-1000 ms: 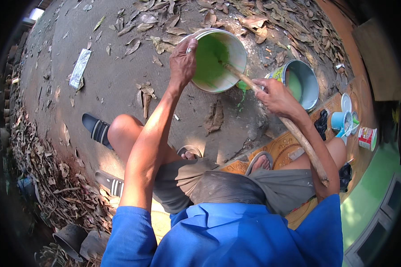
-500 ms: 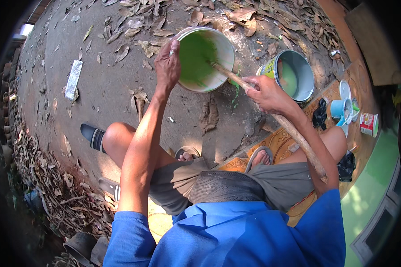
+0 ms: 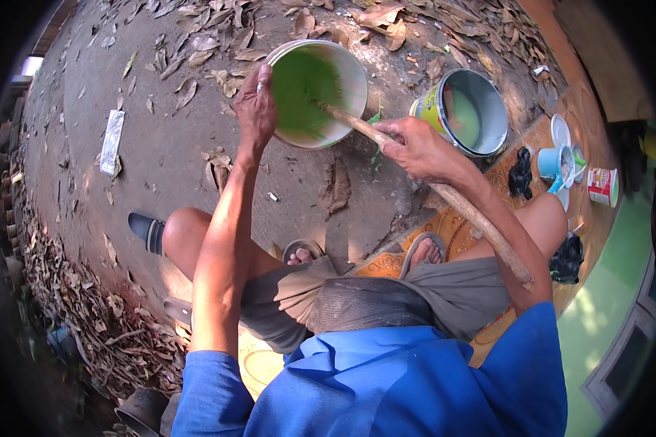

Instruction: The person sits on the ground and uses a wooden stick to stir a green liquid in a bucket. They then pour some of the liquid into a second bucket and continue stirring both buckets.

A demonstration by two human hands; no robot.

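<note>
Head view: left hand (image 3: 256,113) partly closed, pinching the left rim of the white bucket (image 3: 356,87), thumb on the rim, fingers mostly hidden behind the wall. Right hand (image 3: 423,149) wrapped round the wooden stick (image 3: 357,125), grasping it partway along; lower end in the green liquid (image 3: 299,87), upper end by the right forearm. Bucket's mouth faces the person, over the ground (image 3: 291,189), out from the edge of the patterned ledge (image 3: 452,226); can't tell if its base touches down. Grey-lined bucket (image 3: 488,98) with pale green liquid (image 3: 465,120) sits off to its right, just beside the ledge edge. On the ledge: black bag (image 3: 520,173) near that edge, light-blue container (image 3: 548,162) and white lid (image 3: 560,131) further in, red-and-white tub (image 3: 602,186) nearest the wall. Vs 1 s ago: both grips unchanged, stick still in the liquid, both buckets further left in view; background shifted too, so partly camera motion.
</note>
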